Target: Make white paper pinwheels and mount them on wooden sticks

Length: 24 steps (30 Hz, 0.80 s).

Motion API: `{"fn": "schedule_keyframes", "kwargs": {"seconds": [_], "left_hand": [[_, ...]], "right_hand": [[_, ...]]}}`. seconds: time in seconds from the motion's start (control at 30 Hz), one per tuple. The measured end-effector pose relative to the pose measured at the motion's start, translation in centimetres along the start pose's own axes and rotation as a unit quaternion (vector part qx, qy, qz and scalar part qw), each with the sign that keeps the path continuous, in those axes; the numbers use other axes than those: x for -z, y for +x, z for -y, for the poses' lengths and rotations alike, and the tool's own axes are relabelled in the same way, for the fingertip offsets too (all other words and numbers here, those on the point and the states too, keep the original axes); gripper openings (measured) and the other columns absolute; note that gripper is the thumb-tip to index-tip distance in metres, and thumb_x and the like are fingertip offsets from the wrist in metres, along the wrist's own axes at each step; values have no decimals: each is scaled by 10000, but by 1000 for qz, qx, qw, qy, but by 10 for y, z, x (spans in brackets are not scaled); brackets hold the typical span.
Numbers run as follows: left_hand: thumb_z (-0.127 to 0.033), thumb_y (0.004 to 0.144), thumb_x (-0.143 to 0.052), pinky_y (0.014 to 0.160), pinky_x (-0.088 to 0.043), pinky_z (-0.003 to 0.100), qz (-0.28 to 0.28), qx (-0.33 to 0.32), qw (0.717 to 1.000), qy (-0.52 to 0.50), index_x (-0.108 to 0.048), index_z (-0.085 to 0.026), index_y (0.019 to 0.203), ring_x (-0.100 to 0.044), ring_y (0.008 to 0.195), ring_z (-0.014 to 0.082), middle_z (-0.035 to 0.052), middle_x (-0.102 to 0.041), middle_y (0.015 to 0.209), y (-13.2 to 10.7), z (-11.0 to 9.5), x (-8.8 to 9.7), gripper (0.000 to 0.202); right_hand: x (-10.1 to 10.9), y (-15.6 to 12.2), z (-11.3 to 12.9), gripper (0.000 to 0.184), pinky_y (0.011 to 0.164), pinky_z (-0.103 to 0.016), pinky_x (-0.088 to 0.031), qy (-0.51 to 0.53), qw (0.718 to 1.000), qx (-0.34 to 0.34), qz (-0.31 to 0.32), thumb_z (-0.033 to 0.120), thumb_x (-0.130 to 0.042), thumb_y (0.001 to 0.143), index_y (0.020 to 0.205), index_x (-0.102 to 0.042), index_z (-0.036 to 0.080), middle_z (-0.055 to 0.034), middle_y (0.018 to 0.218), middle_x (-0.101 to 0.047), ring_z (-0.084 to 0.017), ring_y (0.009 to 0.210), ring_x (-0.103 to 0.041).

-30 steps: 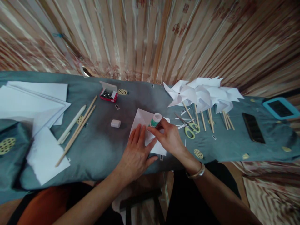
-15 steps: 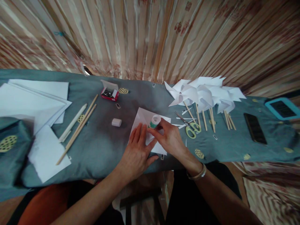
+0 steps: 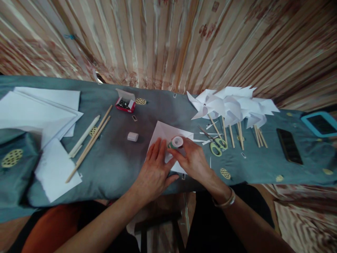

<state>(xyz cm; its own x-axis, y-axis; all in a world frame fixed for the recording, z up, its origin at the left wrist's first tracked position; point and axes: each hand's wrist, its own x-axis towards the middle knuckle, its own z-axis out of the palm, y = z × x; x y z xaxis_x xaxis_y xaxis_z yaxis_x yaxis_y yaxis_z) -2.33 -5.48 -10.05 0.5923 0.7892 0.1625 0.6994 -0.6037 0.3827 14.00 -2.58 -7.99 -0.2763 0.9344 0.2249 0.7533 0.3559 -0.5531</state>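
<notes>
A square white paper sheet [image 3: 161, 130] lies on the cloth-covered table in front of me. My left hand [image 3: 155, 165] rests flat on it with the fingers stretched out. Between the thumb and fingers of my right hand [image 3: 193, 156] is a glue stick [image 3: 176, 142], white and green, tilted with its lower end towards the paper; that end is hidden. Its white cap [image 3: 132, 136] lies apart on the cloth, left of the paper. Scissors with green handles [image 3: 216, 147] lie just right of my right hand, beside thin paper strips [image 3: 201, 141].
Several white paper pinwheels [image 3: 231, 105] on wooden sticks lie at the back right. Further right are a dark phone [image 3: 289, 146] and a blue-framed device [image 3: 319, 124]. An open red box of pins [image 3: 125, 104], wooden sticks [image 3: 89, 146], a white pen [image 3: 84, 135] and paper sheets [image 3: 37, 109] lie left.
My right hand has moved the glue stick slightly right and down over the paper, tilting it more. My left hand stays flat on the sheet. The whole view has shifted a little.
</notes>
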Motion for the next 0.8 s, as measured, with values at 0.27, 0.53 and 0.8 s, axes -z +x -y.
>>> {"fn": "schedule_keyframes", "kwargs": {"seconds": [0.27,0.53,0.8], "left_hand": [[-393,783,-695,1047,-322,647,-5,-2,1000,-2,-540,-156,1272,-221,1384,490,272,-307,1489,-1,0,-1,565],[-403,792,-684,1059,-316,632,-3,4,1000,4,-507,-170,1307,-207,1398,468,255,-299,1500,-2,0,-2,592],[-406,799,-676,1065,-310,627,-3,4,1000,-3,-513,-191,1308,-196,1402,467,241,-266,1524,-2,0,-1,577]], "right_hand": [[6,-10,3,190,903,-390,-506,46,999,11,8,289,-563,904,1081,-591,223,-72,1047,-696,-235,1010,-638],[7,-22,-3,257,918,-394,-508,65,998,11,12,270,-548,908,1160,-585,246,-63,1104,-681,-232,1048,-616],[10,-28,-6,294,929,-402,-508,66,998,-2,17,264,-544,910,1204,-564,259,-53,1139,-673,-229,1068,-609]]}}
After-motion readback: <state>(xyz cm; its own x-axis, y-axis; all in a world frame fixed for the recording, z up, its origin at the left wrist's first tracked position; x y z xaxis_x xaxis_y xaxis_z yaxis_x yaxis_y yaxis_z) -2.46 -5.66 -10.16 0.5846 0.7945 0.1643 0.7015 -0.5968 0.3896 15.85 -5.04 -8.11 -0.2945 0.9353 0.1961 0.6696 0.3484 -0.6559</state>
